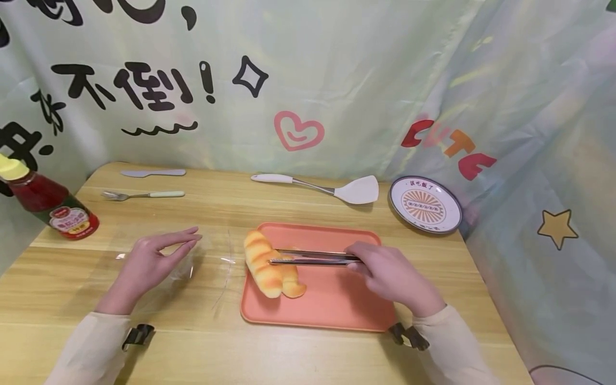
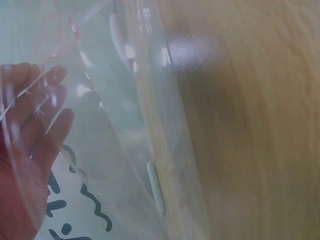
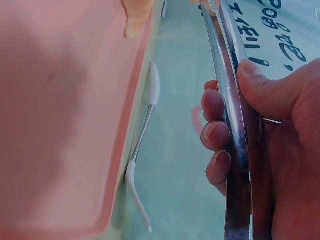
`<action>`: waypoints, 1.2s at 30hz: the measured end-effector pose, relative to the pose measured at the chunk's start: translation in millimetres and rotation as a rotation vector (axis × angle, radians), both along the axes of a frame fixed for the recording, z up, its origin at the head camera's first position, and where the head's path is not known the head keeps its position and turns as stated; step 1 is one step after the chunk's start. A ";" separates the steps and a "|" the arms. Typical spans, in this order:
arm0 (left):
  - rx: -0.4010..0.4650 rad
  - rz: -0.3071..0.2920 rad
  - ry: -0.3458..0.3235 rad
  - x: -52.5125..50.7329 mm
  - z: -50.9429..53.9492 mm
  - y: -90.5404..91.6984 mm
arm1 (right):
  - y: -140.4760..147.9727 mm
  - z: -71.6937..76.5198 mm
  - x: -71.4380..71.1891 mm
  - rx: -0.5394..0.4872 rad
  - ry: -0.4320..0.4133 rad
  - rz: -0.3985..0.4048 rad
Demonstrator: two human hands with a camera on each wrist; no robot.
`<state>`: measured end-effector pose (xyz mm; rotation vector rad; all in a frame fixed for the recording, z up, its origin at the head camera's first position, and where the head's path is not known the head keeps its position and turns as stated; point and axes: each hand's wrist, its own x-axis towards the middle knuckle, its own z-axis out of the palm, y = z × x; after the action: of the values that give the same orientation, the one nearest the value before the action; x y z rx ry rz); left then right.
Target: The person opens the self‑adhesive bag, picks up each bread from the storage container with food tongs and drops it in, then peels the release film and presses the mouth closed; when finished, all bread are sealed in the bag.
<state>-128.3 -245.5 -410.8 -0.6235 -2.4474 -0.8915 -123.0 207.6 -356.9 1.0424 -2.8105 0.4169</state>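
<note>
In the head view, my right hand (image 1: 392,275) grips metal tongs (image 1: 317,258), their tips at a long bread roll (image 1: 262,264) over the left part of a pink tray (image 1: 337,299). A smaller curved bread (image 1: 291,278) lies beside that roll. The right wrist view shows my thumb and fingers around the tongs (image 3: 232,100). My left hand (image 1: 151,262), fingers extended, is left of the tray at a clear plastic bag (image 1: 212,267). In the left wrist view the clear plastic (image 2: 115,125) crosses in front of my left hand (image 2: 30,135); whether they touch, I cannot tell.
A red sauce bottle (image 1: 55,206) with a yellow cap stands at the left edge. Along the back lie a knife (image 1: 153,173), a fork (image 1: 144,195) and a white spatula (image 1: 356,191). A patterned plate (image 1: 425,205) is at the back right, near the cloth backdrop.
</note>
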 end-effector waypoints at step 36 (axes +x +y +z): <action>0.133 -0.108 0.015 -0.4 -0.3 -0.4 | -78.8 -3.9 -29.2 0.107 -0.082 0.099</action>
<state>-128.6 -245.9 -411.2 -0.7167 -2.3367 -1.0784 -152.2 128.9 -360.8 1.2174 -2.8898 0.3296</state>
